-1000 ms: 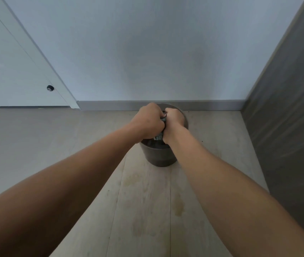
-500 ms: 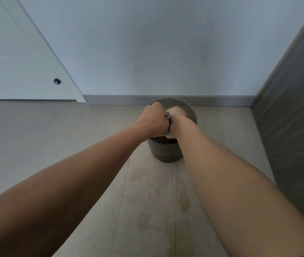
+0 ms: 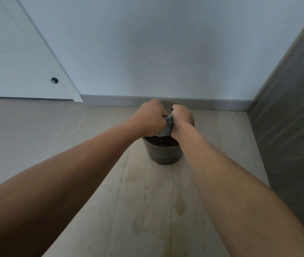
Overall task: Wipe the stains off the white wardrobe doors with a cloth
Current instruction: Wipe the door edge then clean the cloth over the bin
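Since both fists are curled hard round the cloth (image 3: 167, 127), the left grip (image 3: 150, 117) and the right grip (image 3: 182, 117) set knuckle to knuckle with the bunched fabric pinched between them, this reads as wringing out over the bucket (image 3: 164, 154).

A slack twist would leave the cloth too wet, and it would likely run streaks down a white door instead of lifting stains. If the fists drift toward 12 o'clock, past the far rim, the drips would land on the floor (image 3: 92, 145), which already shows damp-looking marks (image 3: 180, 206) at 6 o'clock of the bucket. A forearm brushing the rim could tip the bucket.

Only a patterned wedge of cloth shows, hanging out at 6 o'clock of the fists; the rest is hidden in the palms. The bucket stands directly beneath them, at 12 o'clock from the person and near the skirting (image 3: 119, 102). A white door (image 3: 18, 62) with a dark knob (image 3: 54, 80) lies at 10 o'clock, well apart from both grips. Whether it belongs to the wardrobe, I cannot tell. A grey panel (image 3: 292, 108) rises at 3 o'clock.
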The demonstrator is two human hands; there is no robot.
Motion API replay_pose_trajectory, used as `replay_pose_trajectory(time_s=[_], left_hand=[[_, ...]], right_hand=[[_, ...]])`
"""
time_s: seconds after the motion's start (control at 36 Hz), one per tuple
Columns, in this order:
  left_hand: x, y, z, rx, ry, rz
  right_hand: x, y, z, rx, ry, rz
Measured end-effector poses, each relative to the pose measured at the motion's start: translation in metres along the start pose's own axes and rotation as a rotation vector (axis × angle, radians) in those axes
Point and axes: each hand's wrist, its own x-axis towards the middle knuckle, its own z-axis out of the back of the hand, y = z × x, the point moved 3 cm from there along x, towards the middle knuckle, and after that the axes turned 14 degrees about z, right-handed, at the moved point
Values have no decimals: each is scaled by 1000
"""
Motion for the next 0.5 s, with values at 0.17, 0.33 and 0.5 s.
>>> replay_pose_trajectory(time_s=[0.17, 0.33, 0.5], left_hand=[[-2, 7, -1, 1, 19, 11], [3, 18, 21, -66, -88, -73], [2, 11, 27, -66, -206, -251]], right_hand=[[-6, 3, 0, -46, -3, 37], [-9, 20, 11, 168, 370, -28], [-22, 42, 37, 55, 963, -145]])
